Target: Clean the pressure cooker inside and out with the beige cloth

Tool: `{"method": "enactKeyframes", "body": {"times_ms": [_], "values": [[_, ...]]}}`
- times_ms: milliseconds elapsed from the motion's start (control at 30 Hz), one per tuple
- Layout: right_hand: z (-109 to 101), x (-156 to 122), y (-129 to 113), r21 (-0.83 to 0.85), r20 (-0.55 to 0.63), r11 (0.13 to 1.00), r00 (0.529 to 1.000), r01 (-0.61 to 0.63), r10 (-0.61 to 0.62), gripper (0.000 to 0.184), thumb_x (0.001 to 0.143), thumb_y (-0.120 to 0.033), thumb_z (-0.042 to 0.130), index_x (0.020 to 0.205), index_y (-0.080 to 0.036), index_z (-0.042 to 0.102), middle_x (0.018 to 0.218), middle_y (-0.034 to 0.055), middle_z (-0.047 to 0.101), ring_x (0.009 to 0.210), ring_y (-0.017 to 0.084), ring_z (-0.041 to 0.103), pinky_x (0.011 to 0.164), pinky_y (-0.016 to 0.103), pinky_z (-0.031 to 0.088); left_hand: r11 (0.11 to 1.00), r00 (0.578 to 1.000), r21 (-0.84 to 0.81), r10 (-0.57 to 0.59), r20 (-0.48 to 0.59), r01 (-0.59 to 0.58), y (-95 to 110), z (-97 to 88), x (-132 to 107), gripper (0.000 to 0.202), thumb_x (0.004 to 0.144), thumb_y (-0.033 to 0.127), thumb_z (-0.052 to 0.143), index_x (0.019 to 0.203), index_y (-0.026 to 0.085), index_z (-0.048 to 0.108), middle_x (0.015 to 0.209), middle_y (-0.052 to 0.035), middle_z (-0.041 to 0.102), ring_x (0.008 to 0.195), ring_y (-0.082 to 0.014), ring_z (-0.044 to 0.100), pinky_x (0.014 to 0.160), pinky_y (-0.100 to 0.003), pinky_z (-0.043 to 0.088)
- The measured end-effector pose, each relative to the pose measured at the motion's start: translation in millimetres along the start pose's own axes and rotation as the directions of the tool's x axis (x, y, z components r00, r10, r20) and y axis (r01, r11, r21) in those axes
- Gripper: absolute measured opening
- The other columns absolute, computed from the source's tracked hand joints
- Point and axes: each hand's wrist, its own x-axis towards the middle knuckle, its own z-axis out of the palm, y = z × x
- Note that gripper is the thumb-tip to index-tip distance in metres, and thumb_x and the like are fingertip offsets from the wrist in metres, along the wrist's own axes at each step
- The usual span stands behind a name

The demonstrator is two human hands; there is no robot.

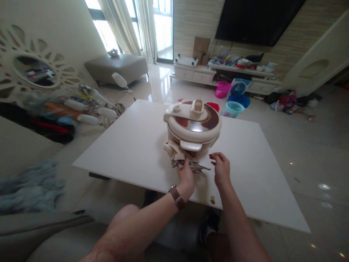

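A cream electric pressure cooker (193, 125) with a brown, shiny lid panel stands upright on the white table (131, 145). My left hand (187, 178), with a brown watch on its wrist, grips a crumpled beige and brown patterned cloth (174, 151). The cloth lies against the cooker's lower front, below its side handle (191, 145). To the right of the cloth, my right hand (222, 170) is raised over the table, fingers bent and apart from the thumb. Nothing shows in it, and it appears apart from the cooker.
Beyond the table stand a pink basket (223, 89) and a light blue basket (233, 108). A low white cabinet (195, 75) carries boxes and dishes under a wall television (256, 20). On the left are a chandelier-like lamp (105, 112) and a grey ottoman (117, 69).
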Motion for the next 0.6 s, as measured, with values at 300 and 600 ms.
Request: {"method": "enactKeyframes", "body": {"times_ms": [300,600], "values": [[-12.0,-1.8,-1.5,-0.002,-0.018,1.000,1.000,-0.010,0.010,0.020,0.062,-0.041,0.065,0.068,-0.023,0.068,0.077,0.0019,0.071,0.084,0.022,0.061,0.073,0.032,0.045,0.895,0.872,-0.112,0.381,-0.306,-0.431,71.0,1.9,64.1,0.017,0.089,0.025,0.065,0.104,0.017,0.068,0.118,-0.0095,0.074,0.114,-0.0190,0.069,0.102,-0.033,0.053],[-6.8,-0.8,-8.4,0.050,0.022,0.997,0.998,-0.051,0.050,0.021,0.063,-0.043,0.066,0.069,-0.022,0.066,0.076,0.0015,0.071,0.080,0.021,0.064,0.072,0.032,0.044,0.815,0.894,-0.405,0.448,-0.015,-0.415,148.3,-22.3,63.9,0.034,0.092,0.031,0.052,0.119,0.018,0.068,0.118,-0.0082,0.076,0.122,-0.0234,0.069,0.112,-0.042,0.052]]}}
